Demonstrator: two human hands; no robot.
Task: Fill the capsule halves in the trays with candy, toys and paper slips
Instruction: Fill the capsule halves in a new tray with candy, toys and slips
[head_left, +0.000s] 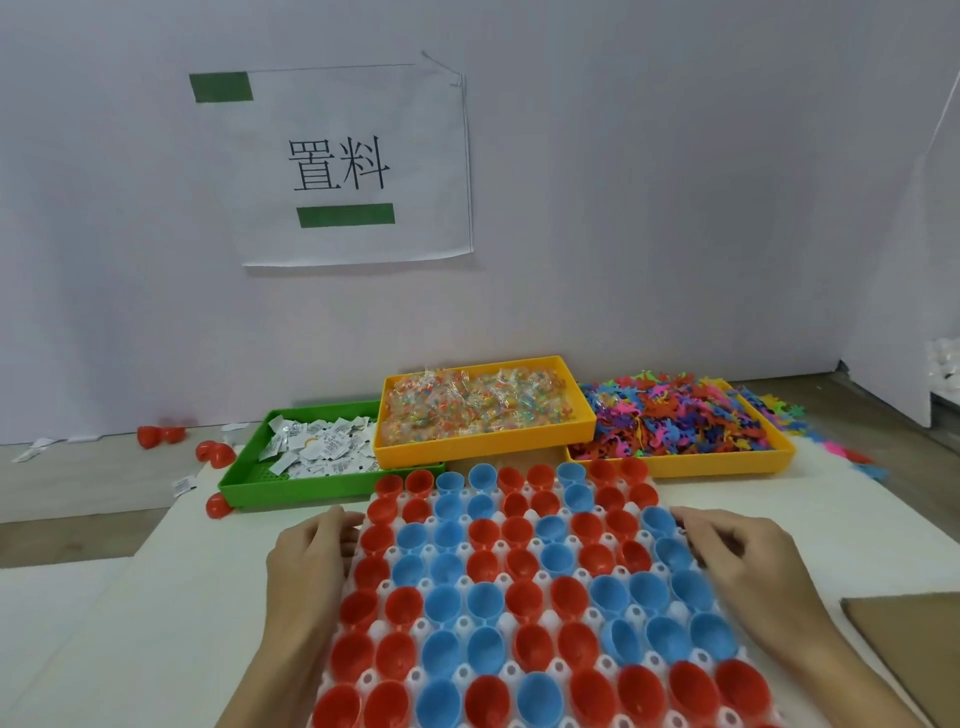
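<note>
Capsule halves (519, 587), red and blue, sitting open in white tray (524, 618); left hand (306, 566) and right hand (748, 556) gripping its edges, fingers curled.

Open table flanks the capsule tray (519, 587)

We see bare white surface left and right of it; beyond its far edge, the green bin (249, 480), the orange bin (483, 449) and the yellow bin (727, 462) stand side by side.
</note>
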